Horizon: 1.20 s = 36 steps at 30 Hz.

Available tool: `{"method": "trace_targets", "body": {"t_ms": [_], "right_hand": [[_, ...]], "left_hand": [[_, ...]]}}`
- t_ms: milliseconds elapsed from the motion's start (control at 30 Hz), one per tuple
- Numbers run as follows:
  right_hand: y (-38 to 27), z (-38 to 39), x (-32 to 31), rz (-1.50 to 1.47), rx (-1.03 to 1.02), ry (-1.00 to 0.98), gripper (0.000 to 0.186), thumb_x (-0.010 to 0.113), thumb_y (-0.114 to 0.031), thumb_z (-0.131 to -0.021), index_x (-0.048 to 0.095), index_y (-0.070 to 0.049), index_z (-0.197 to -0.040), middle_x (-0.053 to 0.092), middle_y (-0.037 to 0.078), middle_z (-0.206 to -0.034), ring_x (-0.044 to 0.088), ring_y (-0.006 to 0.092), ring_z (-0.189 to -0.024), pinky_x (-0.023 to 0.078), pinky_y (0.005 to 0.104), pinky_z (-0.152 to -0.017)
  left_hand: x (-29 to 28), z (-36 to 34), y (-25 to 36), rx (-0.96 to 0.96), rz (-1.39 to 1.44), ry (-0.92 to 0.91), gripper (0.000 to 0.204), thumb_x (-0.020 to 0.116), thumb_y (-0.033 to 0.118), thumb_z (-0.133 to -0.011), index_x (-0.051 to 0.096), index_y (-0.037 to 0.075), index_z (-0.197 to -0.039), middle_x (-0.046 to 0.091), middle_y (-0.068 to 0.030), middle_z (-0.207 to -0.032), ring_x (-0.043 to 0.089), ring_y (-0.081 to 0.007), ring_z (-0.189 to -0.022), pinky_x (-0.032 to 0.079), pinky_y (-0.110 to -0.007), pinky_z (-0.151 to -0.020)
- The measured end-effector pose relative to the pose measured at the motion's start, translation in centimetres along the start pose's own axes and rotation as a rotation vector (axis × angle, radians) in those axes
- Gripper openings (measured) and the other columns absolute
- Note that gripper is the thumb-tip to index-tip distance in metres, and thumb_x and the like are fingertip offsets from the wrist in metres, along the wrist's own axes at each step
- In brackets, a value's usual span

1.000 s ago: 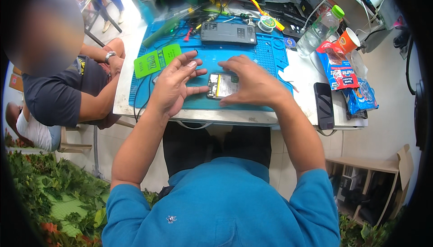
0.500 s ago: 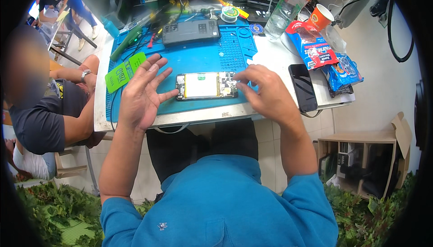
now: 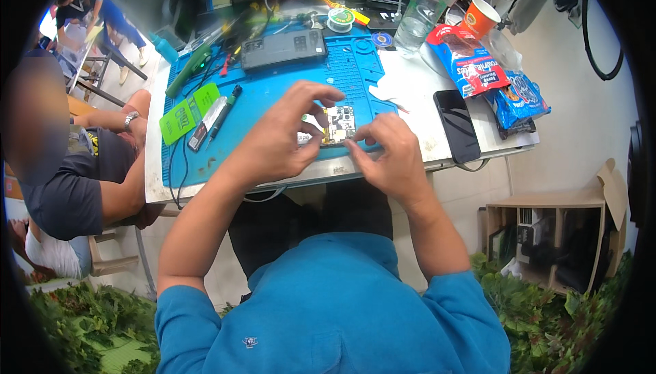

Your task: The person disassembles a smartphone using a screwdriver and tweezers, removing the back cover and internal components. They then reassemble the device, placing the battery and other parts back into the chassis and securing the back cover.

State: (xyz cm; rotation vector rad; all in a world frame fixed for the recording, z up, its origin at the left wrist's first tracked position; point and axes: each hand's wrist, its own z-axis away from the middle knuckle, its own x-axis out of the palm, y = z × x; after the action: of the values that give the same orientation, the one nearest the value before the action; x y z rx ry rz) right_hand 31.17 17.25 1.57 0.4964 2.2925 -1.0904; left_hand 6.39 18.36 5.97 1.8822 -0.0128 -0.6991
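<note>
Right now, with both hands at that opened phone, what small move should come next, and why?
Perhaps gently steady the phone with the left hand: its board lies bare, and the right hand has its fingertips close to the board's right side.

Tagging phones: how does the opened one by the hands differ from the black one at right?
The opened phone shows bare circuitry; the black phone, a dark glossy face. The opened phone is over the blue mat, the black phone on the white table. The left hand partly hides the opened phone; the black phone shows whole.
</note>
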Motion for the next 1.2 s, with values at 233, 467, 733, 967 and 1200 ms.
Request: {"method": "trace_targets", "body": {"t_ms": [233, 467, 733, 967, 1200], "right_hand": [[0.9, 2.1, 1.9, 0.009, -0.219, 0.126, 0.017, 0.090, -0.005, -0.080, 0.077, -0.009, -0.091, 0.057, 0.003, -0.075, 0.057, 0.0222, -0.071, 0.042, 0.0399, -0.066], [1.2, 2.3, 2.2, 0.001, -0.236, 0.142, 0.017, 0.090, -0.005, -0.079, 0.077, -0.008, -0.091, 0.059, 0.003, -0.075, 0.057, 0.0219, -0.071, 0.042, 0.0397, -0.066], [1.5, 2.4, 2.1, -0.067, -0.240, 0.165, 0.015, 0.089, -0.005, -0.079, 0.077, -0.008, -0.088, 0.061, 0.004, -0.076, 0.059, 0.0227, -0.072, 0.043, 0.0393, -0.067], [1.4, 2.4, 1.8, -0.063, -0.222, 0.149, 0.015, 0.088, -0.004, -0.080, 0.077, -0.008, -0.089, 0.058, 0.003, -0.074, 0.058, 0.0224, -0.072, 0.043, 0.0393, -0.067], [1.5, 2.5, 2.1, -0.026, -0.237, 0.141, 0.016, 0.089, -0.005, -0.080, 0.077, -0.009, -0.090, 0.058, 0.003, -0.075, 0.059, 0.0225, -0.072, 0.043, 0.0394, -0.067]], "left_hand": [[1.6, -1.9, -0.2, 0.090, -0.323, -0.100, 0.063, 0.069, -0.017, -0.088, 0.062, 0.008, -0.145, 0.063, -0.0118, -0.137, 0.075, -0.0209, -0.099, 0.069, -0.037, -0.091], [1.9, -1.9, 1.4, 0.061, -0.516, -0.193, 0.057, 0.071, -0.009, -0.094, 0.063, 0.013, -0.146, 0.065, -0.0099, -0.135, 0.079, -0.0267, -0.106, 0.067, -0.041, -0.087], [1.0, -4.7, 1.6, 0.047, -0.525, -0.446, 0.050, 0.070, -0.010, -0.094, 0.064, 0.011, -0.138, 0.065, -0.0098, -0.129, 0.077, -0.0320, -0.103, 0.065, -0.043, -0.085], [-0.2, -7.4, 0.3, 0.019, -0.388, -0.573, 0.048, 0.075, -0.013, -0.085, 0.065, 0.005, -0.129, 0.063, -0.0091, -0.117, 0.073, -0.0231, -0.094, 0.062, -0.037, -0.083], [-0.5, -7.6, -0.4, 0.005, -0.340, -0.604, 0.050, 0.077, -0.014, -0.081, 0.066, 0.004, -0.126, 0.063, -0.0085, -0.115, 0.071, -0.0214, -0.097, 0.061, -0.036, -0.086]]}}
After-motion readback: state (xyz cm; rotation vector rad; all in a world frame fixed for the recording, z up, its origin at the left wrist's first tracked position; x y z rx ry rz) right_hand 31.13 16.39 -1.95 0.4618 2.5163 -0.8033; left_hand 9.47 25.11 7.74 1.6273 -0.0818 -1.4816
